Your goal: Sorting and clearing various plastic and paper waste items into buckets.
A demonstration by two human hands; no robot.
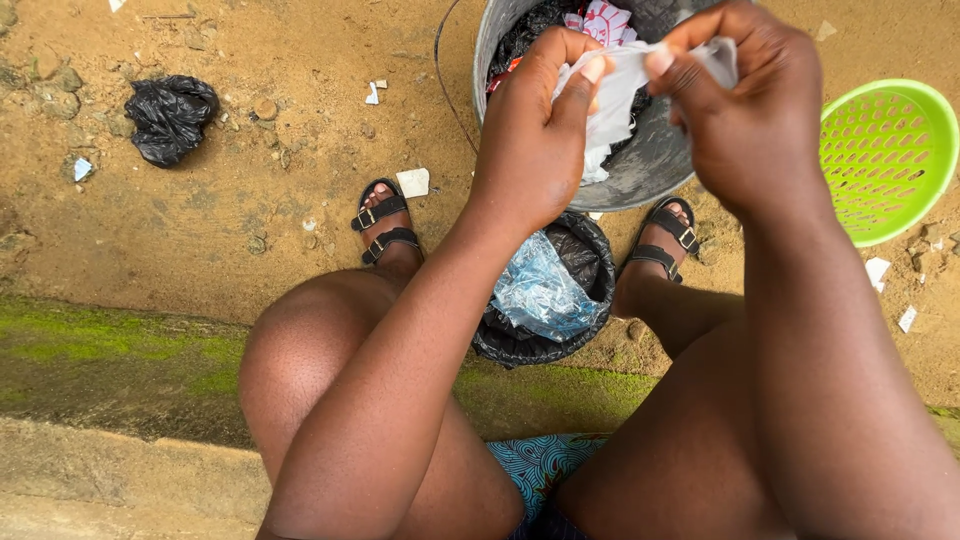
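My left hand (535, 130) and my right hand (745, 110) are both raised over a grey metal bucket (650, 165) and pinch a small white cloth (615, 95) between thumbs and fingers. The cloth hangs crumpled between the two hands. Inside the bucket lie dark and white-and-pink patterned clothes (600, 20). My knees and sandalled feet frame the scene from a seated position.
A black plastic bag holding clear blue-tinted plastic (545, 295) sits between my feet. A green perforated basket (885, 155) stands at the right. A crumpled black bag (170, 118) lies on sandy ground at upper left. A mossy concrete ledge (120, 350) runs below.
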